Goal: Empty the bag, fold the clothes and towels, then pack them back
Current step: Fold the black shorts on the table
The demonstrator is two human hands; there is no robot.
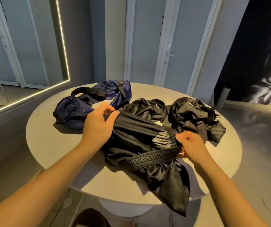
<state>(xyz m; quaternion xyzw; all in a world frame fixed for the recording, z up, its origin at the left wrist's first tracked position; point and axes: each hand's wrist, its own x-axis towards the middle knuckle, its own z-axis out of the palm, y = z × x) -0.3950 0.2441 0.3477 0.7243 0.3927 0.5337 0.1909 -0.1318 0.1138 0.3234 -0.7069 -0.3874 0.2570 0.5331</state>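
A navy duffel bag [75,108] with a black strap lies slumped at the back left of the round white table [49,141]. My left hand [98,122] grips one end of a pair of black shorts [136,140] with an elastic waistband. My right hand [190,148] pinches the waistband at its other end. The shorts hang between my hands and drape over the table's near edge. Two crumpled black garments lie behind: one in the middle [146,108], one at the right [195,117].
A mirror with a lit frame [64,46] leans at the left. White doors [169,46] stand behind the table. A bed with dark bedding [270,79] is at the right. The grey floor lies below the table.
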